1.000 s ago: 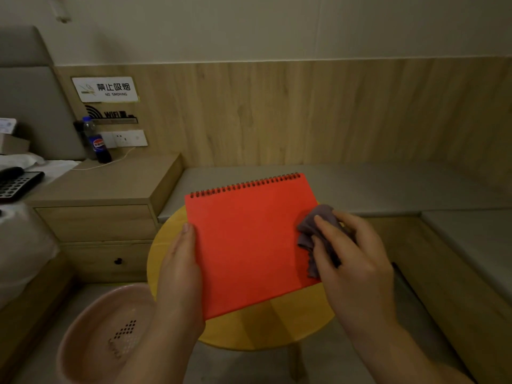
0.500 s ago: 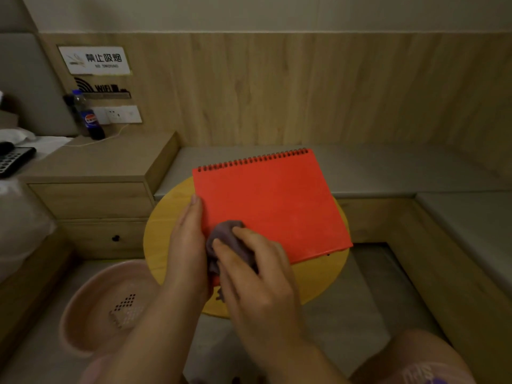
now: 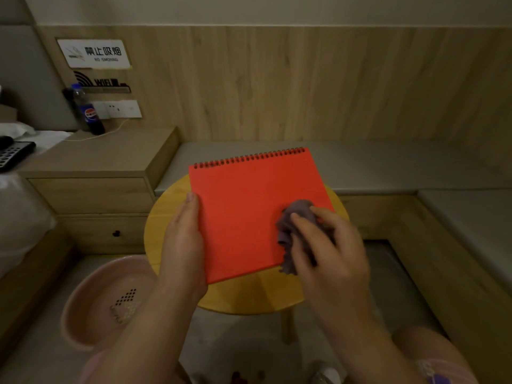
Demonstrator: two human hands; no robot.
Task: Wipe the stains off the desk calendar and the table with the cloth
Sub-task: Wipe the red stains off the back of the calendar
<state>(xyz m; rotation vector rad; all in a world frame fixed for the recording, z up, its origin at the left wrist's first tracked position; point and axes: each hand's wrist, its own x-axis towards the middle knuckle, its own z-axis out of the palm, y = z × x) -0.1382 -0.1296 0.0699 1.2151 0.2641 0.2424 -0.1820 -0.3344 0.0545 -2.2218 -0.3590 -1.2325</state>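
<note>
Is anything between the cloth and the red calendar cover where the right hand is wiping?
Nothing visible. The right hand presses the cloth onto the calendar, and the left hand grips its left edge.

Matt red card calendar [image 3: 249, 212] on dark wire spiral – soft crumpled cloth [image 3: 293, 225], smooth, seemingly lacquered wooden table [image 3: 249, 295].

- Pink basin [image 3: 91, 306] on the floor, at 8 o'clock.
- Cola bottle [image 3: 88, 112] on the wooden nightstand [image 3: 97, 162], at 10 o'clock.
- No-smoking sign [image 3: 94, 53] above it.
- Dark telephone [image 3: 12, 155] at 9 o'clock.
</note>
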